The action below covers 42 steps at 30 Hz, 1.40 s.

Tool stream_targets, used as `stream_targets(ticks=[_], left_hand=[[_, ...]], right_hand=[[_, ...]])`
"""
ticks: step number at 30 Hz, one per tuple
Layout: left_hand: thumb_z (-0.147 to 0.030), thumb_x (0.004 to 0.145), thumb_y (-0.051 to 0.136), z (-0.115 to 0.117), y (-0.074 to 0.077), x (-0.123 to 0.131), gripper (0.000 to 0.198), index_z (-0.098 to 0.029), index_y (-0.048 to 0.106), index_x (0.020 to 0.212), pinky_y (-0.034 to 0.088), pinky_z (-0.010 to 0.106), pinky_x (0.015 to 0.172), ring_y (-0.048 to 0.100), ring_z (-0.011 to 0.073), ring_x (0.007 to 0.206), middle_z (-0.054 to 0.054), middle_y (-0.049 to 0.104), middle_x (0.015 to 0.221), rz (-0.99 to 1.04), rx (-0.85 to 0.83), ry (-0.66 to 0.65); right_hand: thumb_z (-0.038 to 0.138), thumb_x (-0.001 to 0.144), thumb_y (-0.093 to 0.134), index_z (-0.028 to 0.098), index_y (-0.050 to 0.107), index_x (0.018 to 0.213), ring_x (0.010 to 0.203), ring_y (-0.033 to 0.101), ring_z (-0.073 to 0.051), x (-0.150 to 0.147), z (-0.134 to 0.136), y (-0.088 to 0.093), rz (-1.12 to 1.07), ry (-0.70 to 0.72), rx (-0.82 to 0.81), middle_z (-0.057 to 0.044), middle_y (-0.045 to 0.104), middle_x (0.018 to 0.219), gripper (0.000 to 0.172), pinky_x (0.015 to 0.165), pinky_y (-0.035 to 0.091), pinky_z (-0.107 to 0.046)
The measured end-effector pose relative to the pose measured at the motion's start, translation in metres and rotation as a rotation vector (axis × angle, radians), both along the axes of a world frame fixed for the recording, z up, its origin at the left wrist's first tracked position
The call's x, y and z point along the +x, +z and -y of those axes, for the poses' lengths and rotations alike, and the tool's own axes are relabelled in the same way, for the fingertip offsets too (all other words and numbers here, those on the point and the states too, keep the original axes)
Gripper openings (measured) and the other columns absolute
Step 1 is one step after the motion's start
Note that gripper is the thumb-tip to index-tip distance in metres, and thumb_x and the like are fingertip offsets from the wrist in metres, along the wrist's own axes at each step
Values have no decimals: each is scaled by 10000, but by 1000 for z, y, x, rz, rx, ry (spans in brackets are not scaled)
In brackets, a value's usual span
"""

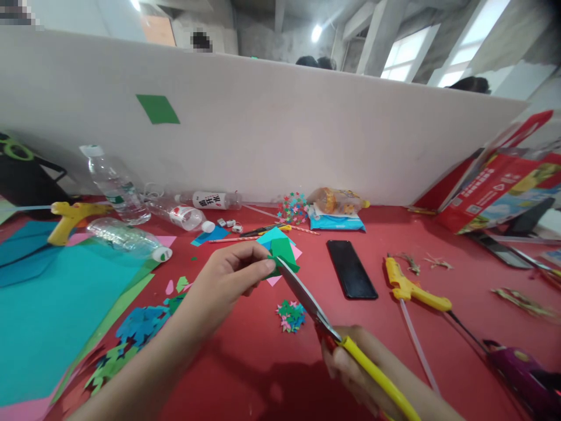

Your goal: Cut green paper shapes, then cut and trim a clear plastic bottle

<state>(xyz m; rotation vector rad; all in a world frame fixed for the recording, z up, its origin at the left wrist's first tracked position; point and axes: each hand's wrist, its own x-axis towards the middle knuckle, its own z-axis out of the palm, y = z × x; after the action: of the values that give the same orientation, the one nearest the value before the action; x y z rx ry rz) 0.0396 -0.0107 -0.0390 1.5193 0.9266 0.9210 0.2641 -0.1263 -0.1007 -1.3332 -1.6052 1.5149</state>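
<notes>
left hand [230, 272] grip pinches green paper [286, 252] | right hand [355, 365] grip holds scissors [307, 298], blades on it | mid-cut; needs steady paper

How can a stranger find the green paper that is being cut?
On the red table, look left of the black phone. There the left hand pinches a small green paper. Only this piece is held up, against the scissors.

You're in a shared craft workshop: red bench [245, 362] littered with coloured paper sheets [52, 304], cut-out scraps [290, 316], yellow glue gun [412, 287]; scissors [303, 296] in your right hand [350, 368]. White partition board [280, 128] walls off your station; other people's heads [313, 61] show behind it. Bare concrete beams [381, 29], windows [407, 55] overhead.
</notes>
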Motion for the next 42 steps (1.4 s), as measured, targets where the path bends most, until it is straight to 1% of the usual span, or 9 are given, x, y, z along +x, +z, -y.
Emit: stream_targets(ticks=[4,7,10,14,18,21,27,35,42], left_hand=[[-295,837,668,2,-6,5,139,-219,651,721,332,214,512,402,83,549,-56,507,621,88,-33,-8],[-296,855,654,6,-10,10,146,-223,626,732,337,206,509,410,82,543,-62,487,606,171,-57,-22],[-283,852,646,9,-12,13,168,-214,601,705,331,202,504,400,82,534,-64,460,579,208,-62,-15],[-273,829,654,10,-9,13,177,-209,599,672,321,207,518,398,80,536,-62,459,573,177,-25,19],[-274,786,666,7,-1,8,143,-213,635,661,307,225,518,383,89,536,-54,470,574,96,-3,12],[-257,753,671,3,6,3,134,-209,654,629,299,234,514,382,94,541,-44,502,590,7,35,-5],[-221,721,662,-3,13,-2,160,-204,633,564,276,237,502,351,86,518,-56,484,561,-61,85,-46],[-225,693,675,-3,18,-4,111,-212,683,583,330,229,527,435,97,548,-44,580,582,-74,56,-59],[-264,702,698,-4,14,-5,131,-221,687,578,363,256,541,445,122,555,-24,555,583,-66,54,-33]], right_hand=[[812,862,367,200,464,862,428,310,-71,-3,7,-4,-27,-38,-57,93,341,528,620,413,257,-211],[801,871,365,195,484,845,428,306,-73,-6,11,-3,-59,-57,-36,83,360,521,619,412,243,-217],[791,880,364,193,519,861,460,326,-90,-6,11,-3,-18,-93,0,63,386,547,618,424,254,-224],[779,889,358,201,491,792,513,336,-103,-1,3,1,84,-31,84,45,394,580,601,450,265,-227],[837,855,288,220,373,708,537,303,-100,5,-5,9,135,52,119,44,355,610,639,457,239,-231],[837,854,290,228,320,706,542,282,-95,7,-7,14,149,84,117,49,315,648,627,463,234,-233],[828,858,303,226,323,689,547,264,-98,5,-7,14,107,118,118,46,300,658,626,469,239,-240],[805,878,302,218,350,696,550,267,-94,6,-7,13,102,151,121,50,317,650,617,466,235,-233],[869,826,273,227,316,695,553,257,-94,2,-4,14,117,100,56,50,305,654,656,471,224,-238]])
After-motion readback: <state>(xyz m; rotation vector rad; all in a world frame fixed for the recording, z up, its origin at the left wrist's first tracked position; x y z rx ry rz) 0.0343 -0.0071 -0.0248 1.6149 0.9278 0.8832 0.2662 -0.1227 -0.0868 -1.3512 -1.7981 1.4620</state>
